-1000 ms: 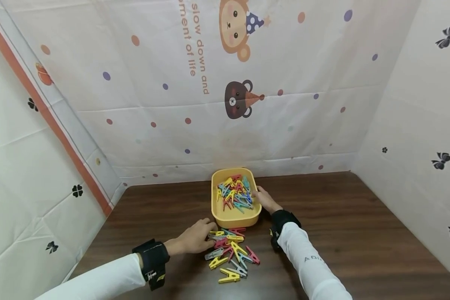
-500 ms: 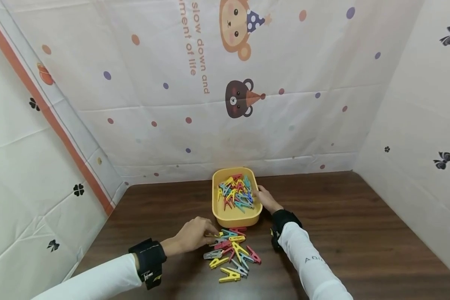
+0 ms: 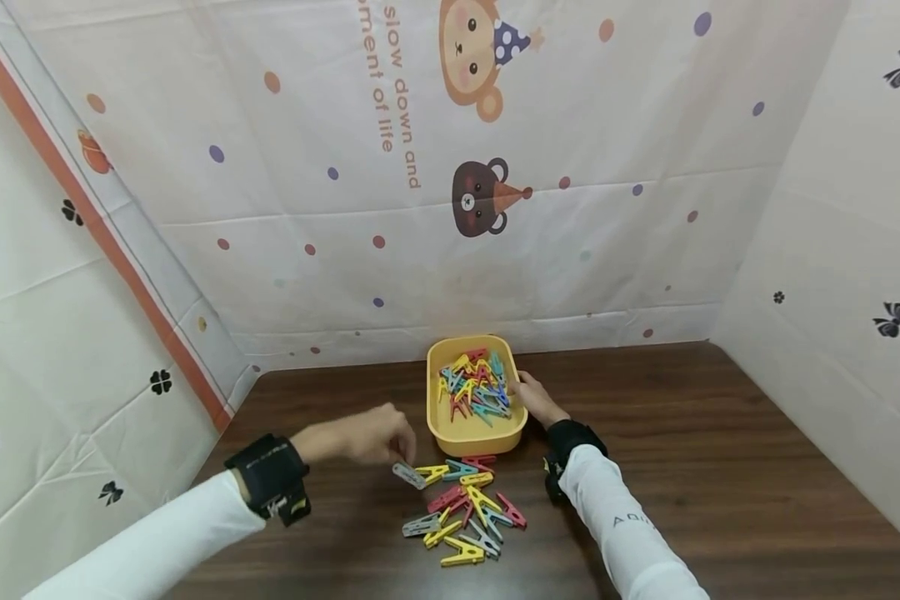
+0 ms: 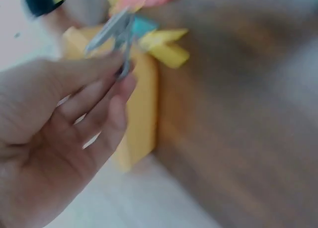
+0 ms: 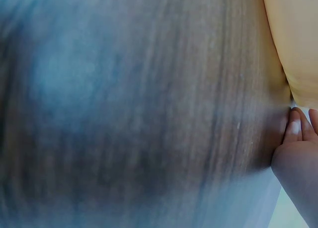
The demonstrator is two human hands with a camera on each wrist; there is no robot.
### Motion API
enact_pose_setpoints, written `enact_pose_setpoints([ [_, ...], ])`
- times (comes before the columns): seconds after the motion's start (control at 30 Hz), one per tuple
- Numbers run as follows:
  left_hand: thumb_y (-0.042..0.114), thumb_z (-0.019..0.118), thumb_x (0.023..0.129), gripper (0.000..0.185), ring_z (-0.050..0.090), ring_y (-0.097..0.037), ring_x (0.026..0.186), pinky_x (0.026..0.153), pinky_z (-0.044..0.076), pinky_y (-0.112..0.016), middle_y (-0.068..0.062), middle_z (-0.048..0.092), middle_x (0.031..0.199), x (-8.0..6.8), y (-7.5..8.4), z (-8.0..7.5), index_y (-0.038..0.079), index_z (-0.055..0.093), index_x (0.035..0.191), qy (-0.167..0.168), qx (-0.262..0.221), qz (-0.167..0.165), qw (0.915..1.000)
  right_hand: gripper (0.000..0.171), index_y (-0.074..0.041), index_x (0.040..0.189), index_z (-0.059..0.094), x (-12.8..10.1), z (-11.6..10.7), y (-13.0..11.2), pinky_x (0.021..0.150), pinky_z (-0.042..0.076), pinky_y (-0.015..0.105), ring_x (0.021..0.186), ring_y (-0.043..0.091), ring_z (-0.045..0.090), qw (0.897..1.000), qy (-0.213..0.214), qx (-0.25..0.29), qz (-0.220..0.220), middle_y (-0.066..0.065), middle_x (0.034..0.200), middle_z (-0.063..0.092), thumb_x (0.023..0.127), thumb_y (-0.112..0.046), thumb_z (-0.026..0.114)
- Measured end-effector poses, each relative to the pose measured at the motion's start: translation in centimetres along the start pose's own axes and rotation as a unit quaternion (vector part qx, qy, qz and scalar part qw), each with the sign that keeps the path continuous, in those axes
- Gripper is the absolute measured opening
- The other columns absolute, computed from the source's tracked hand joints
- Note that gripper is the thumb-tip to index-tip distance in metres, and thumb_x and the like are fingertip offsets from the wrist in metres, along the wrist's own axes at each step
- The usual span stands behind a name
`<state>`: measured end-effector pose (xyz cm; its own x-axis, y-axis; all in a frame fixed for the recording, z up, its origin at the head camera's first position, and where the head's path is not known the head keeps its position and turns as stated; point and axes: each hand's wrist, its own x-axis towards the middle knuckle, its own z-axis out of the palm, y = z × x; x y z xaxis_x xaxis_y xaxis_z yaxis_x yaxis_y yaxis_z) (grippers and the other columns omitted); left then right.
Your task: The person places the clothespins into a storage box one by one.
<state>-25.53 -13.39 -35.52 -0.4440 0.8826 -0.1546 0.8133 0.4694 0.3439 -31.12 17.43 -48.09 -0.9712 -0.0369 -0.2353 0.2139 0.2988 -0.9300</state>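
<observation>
Just left of the pile, my left hand (image 3: 371,435) pinches a grey clothespin (image 3: 408,476) between thumb and fingertips. The left wrist view shows this grey clothespin (image 4: 117,32) sticking out past the fingertips, a little blurred. My right hand (image 3: 537,400) holds the right side of a yellow plastic bin (image 3: 472,437), with its thumb at the rim and its fingers against the outer wall. Inside the bin lie many mixed clothespins (image 3: 474,387). In front of it spreads a loose pile of yellow, red, blue and grey clothespins (image 3: 480,500) on the table.
The brown wood-grain table (image 3: 645,433) runs back to a white printed cloth wall (image 3: 330,283), with the bin close in front of it. Similar cloth stands along the left and right sides.
My left hand has taken a grey clothespin from the pile and drawn it back to the left, lifting it. My right hand and the bin stay as they were.
</observation>
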Motion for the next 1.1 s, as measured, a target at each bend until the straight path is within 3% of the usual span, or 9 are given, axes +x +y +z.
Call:
enact_pose_setpoints([
  [0.1,-0.012,0.071,0.082,0.023,0.066,-0.003,0.072,0.068,0.054,-0.016,0.0,0.077,0.084,0.7,0.2,-3.2,0.01,0.079,0.087,-0.013,0.01,0.002,0.9999,0.064,0.001,0.158,0.026,0.0,0.0,-0.1,0.097,0.042,0.036,0.117,0.032,0.053,1.0,0.001,-0.001,-0.001,0.027,0.143,0.048,0.1,-0.02,0.04],
  [0.27,-0.016,0.058,0.089,0.036,0.062,-0.012,0.076,0.068,0.05,-0.022,-0.01,0.075,0.101,3.7,-0.4,-7.1,0.004,0.077,0.111,0.044,0.015,0.019,0.9987,0.064,0.002,0.158,0.026,-0.2,0.2,0.0,0.094,0.046,0.033,0.114,0.031,0.054,1.0,0.001,0.005,0.005,0.027,0.142,0.048,0.099,-0.019,0.041],
  [0.43,-0.018,0.046,0.088,0.053,0.067,-0.03,0.103,0.085,0.056,-0.034,-0.019,0.07,0.125,8.8,-1.7,-8.6,0.003,0.069,0.13,0.07,0.012,-0.058,0.9958,0.064,0.0,0.157,0.028,-0.3,0.0,0.1,0.091,0.044,0.03,0.115,0.03,0.054,1.0,0.008,0.006,0.007,0.026,0.143,0.048,0.098,-0.019,0.042],
  [0.5,-0.016,0.046,0.089,0.052,0.065,-0.033,0.118,0.095,0.056,-0.037,-0.017,0.069,0.13,11.1,-2.3,-8.5,0.005,0.07,0.13,0.072,0.025,-0.099,0.9922,0.064,0.001,0.157,0.028,-0.4,0.0,0.1,0.089,0.044,0.029,0.114,0.03,0.054,1.0,0.009,0.003,0.004,0.027,0.142,0.048,0.098,-0.019,0.042],
  [0.6,-0.01,0.048,0.093,0.045,0.064,-0.032,0.122,0.092,0.056,-0.034,-0.015,0.068,0.133,14.0,-3.0,-7.3,0.007,0.073,0.127,0.066,0.043,-0.158,0.9844,0.064,0.001,0.157,0.028,-0.4,0.2,-0.1,0.085,0.045,0.027,0.112,0.03,0.055,1.0,0.007,-0.002,0.004,0.027,0.142,0.048,0.098,-0.018,0.042],
  [0.7,-0.005,0.053,0.097,0.035,0.065,-0.025,0.112,0.08,0.052,-0.028,-0.013,0.07,0.129,16.1,-3.4,-5.4,0.007,0.075,0.122,0.054,0.061,-0.203,0.9758,0.063,0.002,0.157,0.028,-0.4,0.5,-0.1,0.086,0.045,0.028,0.113,0.03,0.055,1.0,0.005,-0.007,-0.002,0.028,0.143,0.048,0.098,-0.017,0.042],
  [0.77,-0.002,0.054,0.099,0.031,0.06,-0.02,0.095,0.074,0.044,-0.025,-0.011,0.072,0.117,17.1,-3.4,-4.1,0.004,0.076,0.119,0.019,0.072,-0.22,0.9727,0.063,0.002,0.157,0.03,-0.3,0.7,-0.1,0.088,0.044,0.03,0.114,0.031,0.054,1.0,0.007,-0.008,-0.004,0.028,0.143,0.049,0.097,-0.017,0.042],
  [0.93,0.004,0.054,0.103,0.026,0.045,-0.013,0.078,0.07,0.036,-0.023,-0.006,0.066,0.1,17.6,-3.0,-2.1,0.003,0.076,0.117,-0.082,0.091,-0.224,0.9667,0.065,0.001,0.156,0.032,-0.2,0.9,-0.3,0.094,0.042,0.034,0.118,0.032,0.053,1.0,0.011,-0.004,-0.003,0.028,0.145,0.048,0.095,-0.018,0.044],
  [1.1,0.01,0.055,0.104,0.027,0.057,-0.015,0.092,0.082,0.048,-0.026,-0.008,0.07,0.121,16.2,-1.9,-2.2,0.006,0.071,0.126,-0.073,0.098,-0.202,0.9717,0.064,0.0,0.156,0.032,-0.1,0.2,-0.3,0.097,0.045,0.035,0.119,0.032,0.054,1.0,0.018,0.002,0.007,0.028,0.144,0.049,0.096,-0.019,0.045],
])
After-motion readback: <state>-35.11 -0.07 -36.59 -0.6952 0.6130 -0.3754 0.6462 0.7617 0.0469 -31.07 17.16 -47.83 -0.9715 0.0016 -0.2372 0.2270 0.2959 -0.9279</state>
